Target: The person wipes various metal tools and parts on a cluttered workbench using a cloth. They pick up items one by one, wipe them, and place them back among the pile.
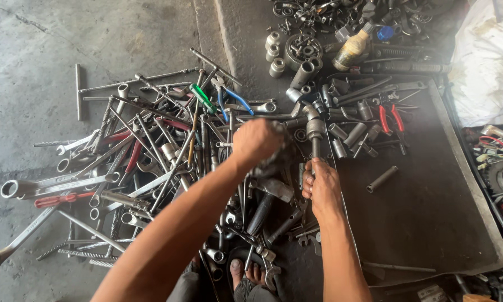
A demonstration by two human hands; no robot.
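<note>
My right hand (320,184) grips the shaft of a metal socket wrench (315,131) that stands on a dark mat, its socket head pointing away from me. My left hand (257,141) is closed around a dark, dirty rag (275,161), held just left of the wrench shaft. Both forearms reach forward over a big heap of tools. A hammer (268,197) with a black handle lies between my arms.
Several spanners and T-bar wrenches (95,179) are spread over the concrete floor at left. Loose sockets (346,134), red-handled pliers (391,117) and a yellow bottle (352,49) lie on the dark mat (430,212). A white sack (486,61) sits at the far right. My toes (251,273) show below.
</note>
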